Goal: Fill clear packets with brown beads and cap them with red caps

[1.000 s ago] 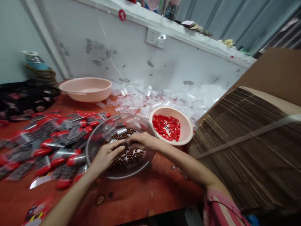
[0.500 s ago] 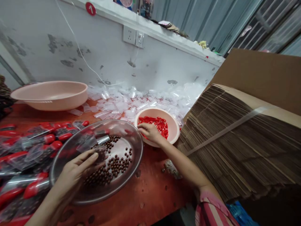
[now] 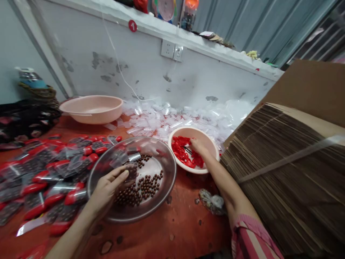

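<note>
My left hand (image 3: 107, 187) rests in a shallow metal dish (image 3: 164, 190) of small brown beads (image 3: 142, 189), fingers closed on a little clear bag (image 3: 131, 169) with beads in it. My right hand (image 3: 198, 146) reaches into a small pink bowl (image 3: 212, 147) of red plastic pieces (image 3: 183, 151); its fingertips are buried among the pieces, so whether they grip one is hidden.
Filled bags with red caps (image 3: 54, 169) cover the red table on the left. A bigger pink basin (image 3: 91, 108) stands behind. Empty clear bags (image 3: 172, 117) lie heaped against the white wall. A stack of flat cardboard (image 3: 291, 169) fills the right. A crumpled bag (image 3: 212, 202) lies by my right forearm.
My right hand left the dish of beads and went to the pink bowl, then deeper among the red pieces. My left hand stayed in the dish with the small bag.
</note>
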### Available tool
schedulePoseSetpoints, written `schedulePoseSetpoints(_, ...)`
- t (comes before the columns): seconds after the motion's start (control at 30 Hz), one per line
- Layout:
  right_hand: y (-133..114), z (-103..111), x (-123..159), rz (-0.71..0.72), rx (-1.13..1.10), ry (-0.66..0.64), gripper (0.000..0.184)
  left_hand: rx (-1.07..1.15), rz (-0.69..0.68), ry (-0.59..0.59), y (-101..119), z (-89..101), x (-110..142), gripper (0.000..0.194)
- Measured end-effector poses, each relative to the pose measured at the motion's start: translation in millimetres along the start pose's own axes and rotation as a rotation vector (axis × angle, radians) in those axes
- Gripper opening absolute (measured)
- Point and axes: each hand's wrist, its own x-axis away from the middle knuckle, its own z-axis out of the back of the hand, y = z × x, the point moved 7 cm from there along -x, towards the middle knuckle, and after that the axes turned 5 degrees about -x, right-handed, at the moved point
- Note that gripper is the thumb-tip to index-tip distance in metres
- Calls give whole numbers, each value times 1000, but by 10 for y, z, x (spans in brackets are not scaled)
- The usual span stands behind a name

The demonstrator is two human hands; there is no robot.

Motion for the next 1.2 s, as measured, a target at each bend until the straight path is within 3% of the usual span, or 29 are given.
schedulePoseSetpoints(0.1,-105,166,91,8,-86,90,29,37,-25,-34,46,-30,23,33)
schedulePoseSetpoints(0.17,-354,302,206,88,-250,155,33,51,-47,-66,78,-63,36,33)
schedulePoseSetpoints(0.27,-982,540,489,348,-753,178,30,32,-61,-85,92,-94,47,38)
schedulePoseSetpoints(0.33,-1463,662,707,515,-892,116,26,-50,-76,-77,86,-97,54,42)
schedulePoseSetpoints(0.43,-2056,776,971,718,-915,67,25,-258,-155,-64,98,-89,68,44)
schedulePoseSetpoints(0.53,-2400,743,1112,863,-763,43,25,-439,-274,-64,134,-84,93,39)
schedulePoseSetpoints(0.63,-2502,657,1147,893,-629,33,24,-584,-383,-8,188,-55,139,30)
schedulePoseSetpoints(0.73,-2514,635,1178,881,-635,-4,19,-668,-460,48,246,-44,205,24)
schedulePoseSetpoints(1.0,-2582,559,1281,872,-495,-16,5,-817,-655,54,298,-126,352,20)
schedulePoseSetpoints(1.13,-2610,465,1239,956,-405,-108,11,-885,-660,13,276,-143,341,22)
schedulePoseSetpoints(1.2,-2633,509,1239,997,-302,-102,27,-870,-607,-39,263,-164,308,21)
